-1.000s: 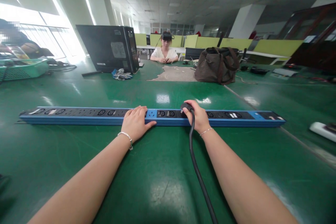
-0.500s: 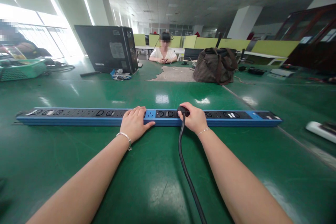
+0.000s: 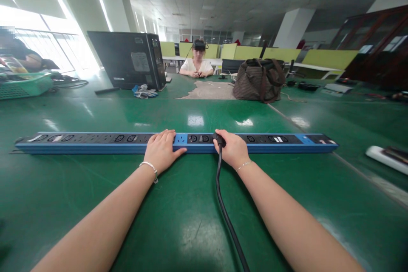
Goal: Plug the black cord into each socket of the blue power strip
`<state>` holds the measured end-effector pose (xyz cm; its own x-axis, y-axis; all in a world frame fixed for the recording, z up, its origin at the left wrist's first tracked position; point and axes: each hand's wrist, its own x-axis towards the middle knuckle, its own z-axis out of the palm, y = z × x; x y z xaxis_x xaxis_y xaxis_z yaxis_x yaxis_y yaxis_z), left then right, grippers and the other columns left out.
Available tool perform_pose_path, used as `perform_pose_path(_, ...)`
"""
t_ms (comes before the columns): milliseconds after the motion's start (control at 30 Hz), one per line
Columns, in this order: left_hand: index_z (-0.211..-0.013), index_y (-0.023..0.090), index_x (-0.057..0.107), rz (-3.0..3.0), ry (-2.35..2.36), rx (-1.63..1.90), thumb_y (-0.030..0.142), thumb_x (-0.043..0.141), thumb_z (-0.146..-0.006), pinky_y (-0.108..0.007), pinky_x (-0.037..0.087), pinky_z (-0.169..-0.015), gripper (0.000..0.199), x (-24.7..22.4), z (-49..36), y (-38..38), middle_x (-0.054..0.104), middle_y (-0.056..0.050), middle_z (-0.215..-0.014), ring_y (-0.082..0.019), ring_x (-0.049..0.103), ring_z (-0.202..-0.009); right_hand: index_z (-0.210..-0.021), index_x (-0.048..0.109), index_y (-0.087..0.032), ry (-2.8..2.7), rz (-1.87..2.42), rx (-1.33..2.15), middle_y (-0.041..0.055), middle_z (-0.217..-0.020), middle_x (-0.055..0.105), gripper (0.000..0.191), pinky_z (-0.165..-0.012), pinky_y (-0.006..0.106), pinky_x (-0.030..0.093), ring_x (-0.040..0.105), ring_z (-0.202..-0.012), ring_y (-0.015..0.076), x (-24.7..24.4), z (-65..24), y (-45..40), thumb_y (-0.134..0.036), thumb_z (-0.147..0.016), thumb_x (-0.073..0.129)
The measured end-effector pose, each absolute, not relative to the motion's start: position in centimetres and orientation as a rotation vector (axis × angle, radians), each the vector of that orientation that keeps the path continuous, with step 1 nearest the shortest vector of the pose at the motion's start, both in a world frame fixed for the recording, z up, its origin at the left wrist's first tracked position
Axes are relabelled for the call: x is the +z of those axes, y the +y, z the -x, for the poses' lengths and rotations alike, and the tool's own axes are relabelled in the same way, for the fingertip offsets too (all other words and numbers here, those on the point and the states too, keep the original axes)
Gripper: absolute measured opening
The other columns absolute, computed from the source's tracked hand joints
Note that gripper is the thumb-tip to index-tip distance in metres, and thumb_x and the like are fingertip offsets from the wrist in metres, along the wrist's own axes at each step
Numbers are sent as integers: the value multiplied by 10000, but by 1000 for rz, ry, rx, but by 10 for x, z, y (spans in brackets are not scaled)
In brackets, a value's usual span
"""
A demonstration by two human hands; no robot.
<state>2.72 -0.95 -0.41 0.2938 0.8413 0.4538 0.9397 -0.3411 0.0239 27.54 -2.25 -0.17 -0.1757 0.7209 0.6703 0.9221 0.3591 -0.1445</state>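
A long blue power strip (image 3: 95,148) with a row of black sockets lies across the green table. On its top, left of the blue socket section (image 3: 181,139), rests my left hand (image 3: 159,148), fingers stretched flat over the sockets and thumb spread along the near edge. My right hand (image 3: 234,148) pinches a black plug (image 3: 219,139) over the sockets right of the middle. The plug is low against the strip; its prongs and the socket beneath are hidden. From it a thick black cable (image 3: 225,212) runs down toward me.
Behind the strip stand a black computer case (image 3: 124,59), work gloves (image 3: 144,91) and a brown bag (image 3: 259,78). A green basket (image 3: 27,85) is at the left, a white bar-shaped object (image 3: 384,157) at the right. One person (image 3: 196,68) sits opposite, another (image 3: 21,53) far left.
My right hand and the plug have come down slightly, closer to the strip's sockets. My left hand stays in place on the strip. The whole view has shifted a little.
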Motion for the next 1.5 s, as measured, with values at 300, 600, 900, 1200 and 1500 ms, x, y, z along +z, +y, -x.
perform_pose_path(300,-1207,136,493,2293,-1626,-554,582,495,-790,-421,329,-1016,610,-4,-28,-10,563,-152,-1275,-277,479,-1213,-1121,615,-218,-1878,1592,-397,45,-913,719,337,-694,278,470,661,-769,195,1,-268,-30,-338,-834,487)
perform_pose_path(600,-1209,140,491,2297,-1630,-555,577,492,-792,-432,328,-1015,604,-4,-28,-10,558,-152,-1285,-280,476,-1217,-1133,617,-190,-1927,1511,-426,67,-942,715,350,-740,257,469,657,-823,177,3,-268,-33,-348,-861,462)
perform_pose_path(900,-1230,160,480,2297,-1658,-538,576,482,-793,-435,319,-1022,603,-4,-29,-11,548,-150,-1297,-278,468,-1228,-1087,634,-158,-1856,1427,-428,81,-987,706,319,-818,283,471,647,-868,180,-7,-267,-26,-305,-856,471)
perform_pose_path(1200,-1226,178,480,2292,-1655,-541,588,481,-792,-429,314,-1028,597,-5,-29,-10,545,-137,-1304,-271,464,-1233,-1081,632,-182,-1887,1475,-346,70,-1002,702,310,-804,310,472,640,-863,198,-1,-268,-26,-308,-843,479)
perform_pose_path(1500,-1233,153,475,2296,-1662,-546,564,475,-806,-438,298,-1044,593,-4,-30,-13,531,-146,-1320,-278,451,-1246,-1160,590,-170,-1991,1507,-401,81,-1012,697,339,-762,299,443,636,-895,199,2,-269,-33,-294,-880,446)
